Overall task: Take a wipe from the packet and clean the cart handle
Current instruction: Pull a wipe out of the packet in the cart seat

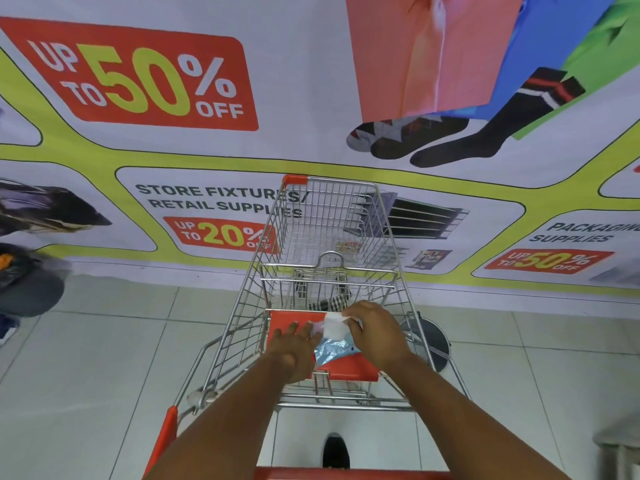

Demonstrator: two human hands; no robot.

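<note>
Behind the cart (325, 237), a sale banner (138, 77) fills the upper frame. Your right hand (375, 336) pinches a white wipe (334, 323) just above the packet (334, 351); your left hand (294, 351) lies flat, fingers released, pressing that packet onto the red seat (349, 370) at centre frame.

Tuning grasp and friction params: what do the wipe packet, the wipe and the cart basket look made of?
wipe packet: thin plastic film, glossy pale blue, crinkled with highlights.
wipe: soft white sheet, matte, probably nonwoven; limp where the right hand pulls it.
cart basket: metal wire grid, shiny silver, likely plated steel.
</note>
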